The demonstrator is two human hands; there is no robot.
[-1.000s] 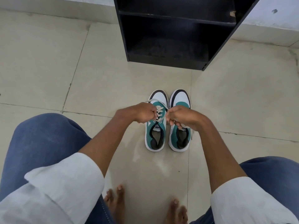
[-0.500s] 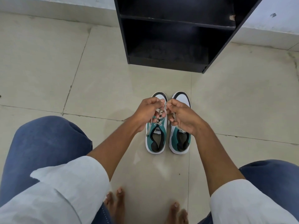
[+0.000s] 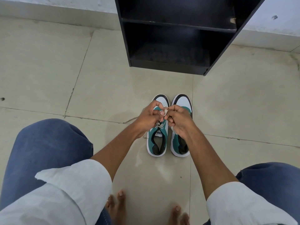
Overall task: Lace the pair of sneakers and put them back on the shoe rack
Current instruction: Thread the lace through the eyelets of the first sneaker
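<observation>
Two teal, white and black sneakers stand side by side on the tiled floor, toes pointing at the rack. The left sneaker [image 3: 157, 143] has a cream lace [image 3: 164, 112] threaded up its front. My left hand [image 3: 148, 118] and my right hand [image 3: 179, 120] meet above its toe half, each pinching an end of that lace, fingers nearly touching. My right hand and forearm cover the middle of the right sneaker [image 3: 181, 101]; whether it is laced is hidden. The black shoe rack [image 3: 175, 67] stands beyond the shoes with its lower shelves bare.
My knees in blue jeans [image 3: 47, 151] flank the view left and right, and my bare feet [image 3: 116, 207] rest on the floor near the bottom edge. A pale wall base [image 3: 56, 8] runs behind the rack. Beige floor tiles [image 3: 105, 88] surround the shoes.
My hands have come together from apart and risen toward the toe of the left sneaker, drawing the lace ends up between them. The view has tilted slightly so the shoes sit lower.
</observation>
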